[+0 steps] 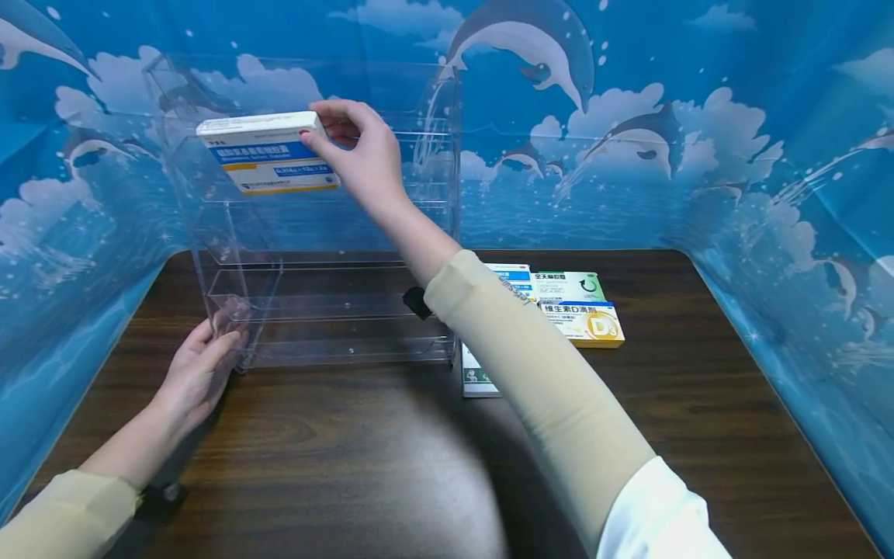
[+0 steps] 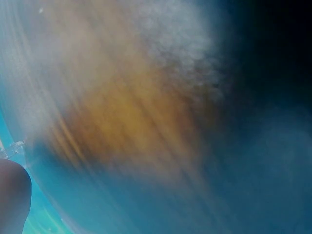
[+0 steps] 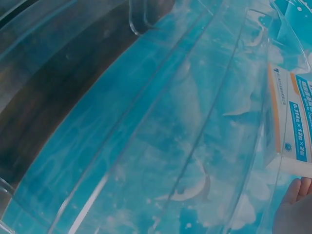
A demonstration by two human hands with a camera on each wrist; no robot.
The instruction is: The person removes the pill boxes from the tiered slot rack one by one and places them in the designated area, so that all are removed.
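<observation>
A white medicine box point(image 1: 272, 159) with blue and orange bands is held at its right end by my right hand point(image 1: 370, 155), thumb on the front. It is tilted slightly, at the upper tiers of a clear acrylic rack point(image 1: 349, 307); whether it touches a shelf I cannot tell. In the right wrist view the box point(image 3: 287, 122) shows at the right edge above my fingers point(image 3: 295, 192). My left hand point(image 1: 199, 369) grips the rack's lower left side panel. The left wrist view is mostly blurred, with one fingertip point(image 2: 13, 197) at its left edge.
Right of the rack, several medicine boxes lie on the dark wooden table point(image 1: 335, 458), among them a yellow-and-white box point(image 1: 583, 322) and a green-and-white box point(image 1: 569, 285). My right sleeve partly covers them. A blue dolphin-print curtain point(image 1: 628, 202) surrounds the table's back and sides.
</observation>
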